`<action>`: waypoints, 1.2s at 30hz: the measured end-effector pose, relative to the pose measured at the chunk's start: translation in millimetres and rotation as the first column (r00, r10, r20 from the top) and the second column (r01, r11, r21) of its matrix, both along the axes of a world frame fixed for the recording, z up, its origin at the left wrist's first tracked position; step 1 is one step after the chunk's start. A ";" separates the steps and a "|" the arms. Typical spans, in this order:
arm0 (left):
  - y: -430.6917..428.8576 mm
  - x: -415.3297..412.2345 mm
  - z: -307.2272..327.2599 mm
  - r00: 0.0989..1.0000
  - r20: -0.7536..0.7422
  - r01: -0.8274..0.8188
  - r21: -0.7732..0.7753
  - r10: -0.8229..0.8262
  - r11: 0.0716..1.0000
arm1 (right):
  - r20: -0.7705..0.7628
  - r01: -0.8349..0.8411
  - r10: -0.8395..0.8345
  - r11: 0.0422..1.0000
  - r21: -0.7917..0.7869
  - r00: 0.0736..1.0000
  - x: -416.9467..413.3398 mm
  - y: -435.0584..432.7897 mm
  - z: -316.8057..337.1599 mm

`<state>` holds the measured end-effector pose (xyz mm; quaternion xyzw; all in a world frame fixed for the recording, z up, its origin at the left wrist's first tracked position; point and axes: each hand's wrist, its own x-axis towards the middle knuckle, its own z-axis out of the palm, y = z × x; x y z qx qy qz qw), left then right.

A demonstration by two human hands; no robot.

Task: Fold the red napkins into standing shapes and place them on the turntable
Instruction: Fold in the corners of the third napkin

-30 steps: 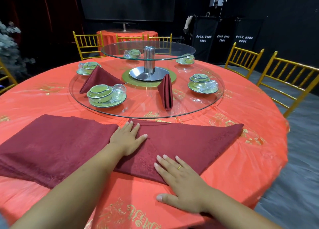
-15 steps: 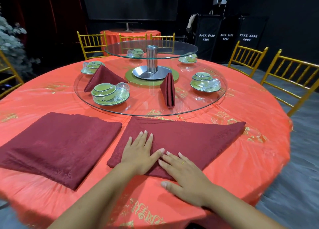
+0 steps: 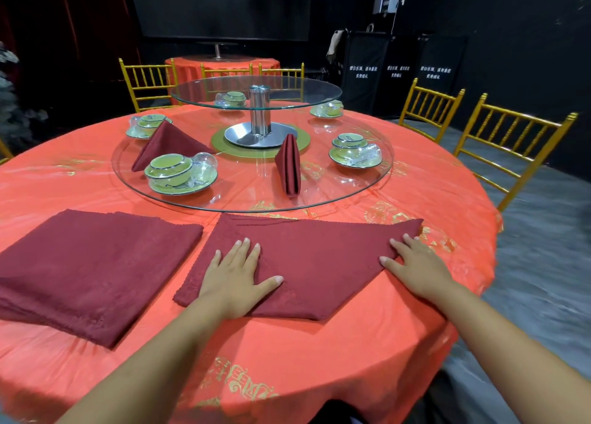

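We've two standing napkins [image 3: 288,164] on the turntable [image 3: 256,206], left grip [image 3: 236,276] and right grip [image 3: 415,263] pressing flat-fingered, holding nothing, on the third napkin [image 3: 319,257], a stack [image 3: 92,267] to go.

napkin stack [image 3: 92,270] left, turntable [image 3: 367,193] behind

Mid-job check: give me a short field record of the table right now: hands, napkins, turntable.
left hand: flat on the napkin's left part
right hand: fingers flat at the napkin's right corner
napkin: partly folded, lying flat on the tablecloth
stack: flat, left of the napkin, untouched
turntable: holds two standing folds and bowl sets
left fold: standing behind the nearest bowl set
right fold: standing near the centre post
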<state>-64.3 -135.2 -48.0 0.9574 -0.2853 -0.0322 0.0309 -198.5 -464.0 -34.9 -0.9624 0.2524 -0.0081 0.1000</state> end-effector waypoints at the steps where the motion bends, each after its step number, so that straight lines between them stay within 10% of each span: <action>1: 0.0 0.1 -0.1 1.000 0.003 0.000 -0.002 0.000 1.000 | 0.017 0.041 -0.041 0.999 0.010 0.999 1.4 -6.9 0.8; 20: 0.5 -3.0 2.3 1.000 0.011 -0.007 -0.003 0.007 1.000 | 0.189 0.205 -0.190 0.977 -0.063 0.963 24.4 -33.8 11.0; 36: 0.8 -3.4 0.7 1.000 0.021 -0.011 -0.025 0.012 1.000 | 0.277 0.374 -0.436 0.893 0.250 0.856 44.8 -63.0 27.2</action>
